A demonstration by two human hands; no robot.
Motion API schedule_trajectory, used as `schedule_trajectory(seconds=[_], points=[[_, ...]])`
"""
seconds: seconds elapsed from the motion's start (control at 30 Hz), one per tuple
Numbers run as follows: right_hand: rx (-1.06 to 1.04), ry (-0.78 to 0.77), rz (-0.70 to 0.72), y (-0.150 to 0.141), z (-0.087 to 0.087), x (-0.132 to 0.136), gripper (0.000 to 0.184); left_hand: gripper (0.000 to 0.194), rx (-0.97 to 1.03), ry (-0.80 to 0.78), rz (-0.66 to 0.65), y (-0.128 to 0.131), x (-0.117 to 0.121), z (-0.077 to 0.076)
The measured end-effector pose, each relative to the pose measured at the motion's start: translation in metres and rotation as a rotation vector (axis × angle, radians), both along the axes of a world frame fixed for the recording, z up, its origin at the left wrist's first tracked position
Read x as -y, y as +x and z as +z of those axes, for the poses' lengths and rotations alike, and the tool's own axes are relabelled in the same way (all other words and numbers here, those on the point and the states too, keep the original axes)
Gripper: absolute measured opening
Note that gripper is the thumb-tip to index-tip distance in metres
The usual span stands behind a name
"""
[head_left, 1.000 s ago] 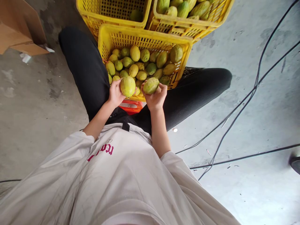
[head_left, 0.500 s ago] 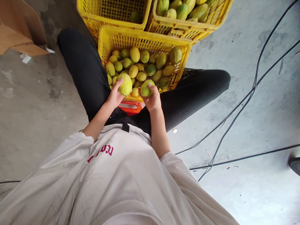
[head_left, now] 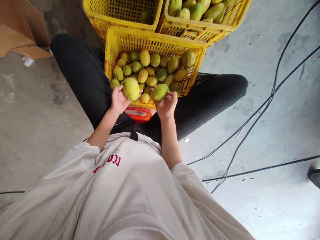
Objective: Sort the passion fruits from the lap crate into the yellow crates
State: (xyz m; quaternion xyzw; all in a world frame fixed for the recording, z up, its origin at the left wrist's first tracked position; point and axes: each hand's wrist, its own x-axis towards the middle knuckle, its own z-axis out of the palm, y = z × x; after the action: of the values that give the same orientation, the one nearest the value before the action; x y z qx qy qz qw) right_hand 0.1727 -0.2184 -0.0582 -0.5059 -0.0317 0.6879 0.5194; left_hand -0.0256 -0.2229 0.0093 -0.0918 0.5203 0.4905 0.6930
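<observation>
My left hand holds a pale yellow-green papaya, with the fruit resting on the fingers. In my right hand is a smaller, greener papaya, lying sideways across the fingertips and thumb. Both hands are above the near edge of a yellow plastic crate between my legs. Several green and yellow papayas lie loose in that crate. The two held fruits are apart, and part of each hand's fingers is hidden beneath them.
Behind stand two more yellow crates: the left one has a dark green fruit inside, the right one holds several longer papayas. Beneath my hands is a red plastic stool. A cardboard box lies left; black cables cross the floor.
Both hands have moved slightly apart and turned, so the fruits show other sides. The right papaya now lies sideways. My left knee has shifted outward.
</observation>
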Motion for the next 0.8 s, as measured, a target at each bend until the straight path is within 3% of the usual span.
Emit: schedule_trajectory(seconds=[0.17, 0.37, 0.57, 0.8], points=[[0.027, -0.020, 0.070, -0.006, 0.002, 0.004, 0.022, 0.013, -0.095, 0.052, 0.005, 0.003, 0.001, -0.004], [-0.013, -0.018, 0.152, -0.009, 0.005, 0.008, 0.031, 0.011, -0.107, 0.011, 0.003, 0.013, 0.002, -0.006], [-0.029, -0.065, 0.132, -0.008, 0.011, 0.005, 0.030, 0.031, -0.017, 0.014, -0.053, 0.020, 0.000, -0.003], [-0.068, -0.045, -0.016, -0.004, 0.018, 0.000, 0.028, 0.054, 0.107, -0.014, -0.032, 0.013, -0.002, 0.002]])
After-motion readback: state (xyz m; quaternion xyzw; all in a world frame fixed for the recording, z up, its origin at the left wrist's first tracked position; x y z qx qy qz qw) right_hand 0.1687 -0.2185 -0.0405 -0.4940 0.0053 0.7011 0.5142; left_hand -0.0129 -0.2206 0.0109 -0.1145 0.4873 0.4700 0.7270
